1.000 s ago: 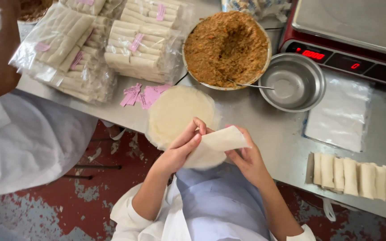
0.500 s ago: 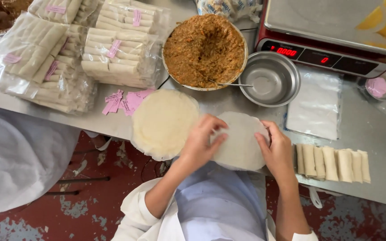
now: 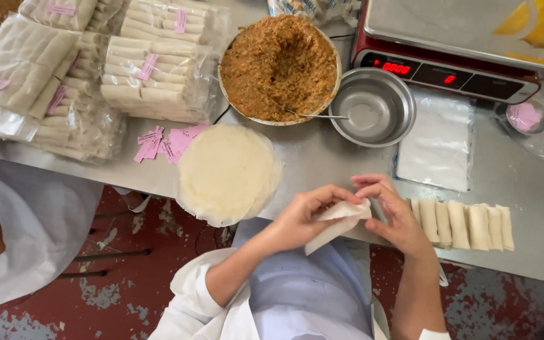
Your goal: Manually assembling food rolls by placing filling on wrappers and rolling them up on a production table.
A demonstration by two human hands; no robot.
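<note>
Head view: hands meet at the near edge of a steel tabletop point(image 3: 322, 164), seen from above.
Left hand: the left hand point(image 3: 303, 217) pinches one end of a thin white wrapper point(image 3: 338, 221), thumb on top, fingers curled beneath.
Right hand: the right hand point(image 3: 393, 211) grips the other end, fingertips closed over the folded edge.
Wrapper: held just above the tabletop's near edge, folded over on itself; whether any filling sits inside cannot be told.
Surroundings: a round stack of wrappers point(image 3: 226, 171) lies just left of the hands; a bowl of brown filling point(image 3: 279, 66) with a spoon stands behind it, beside an empty steel bowl point(image 3: 373, 107).
Finished work: a row of rolls point(image 3: 461, 225) lies just right of the right hand; bagged rolls point(image 3: 152, 66) are piled far left.
Also in view: a red scale point(image 3: 461, 44); a white-sleeved co-worker point(image 3: 20, 239) at left.
Technique: a neat fold likely calls for even tension from both hands and light fingertip pressure, since so thin a sheet looks prone to tearing.
</note>
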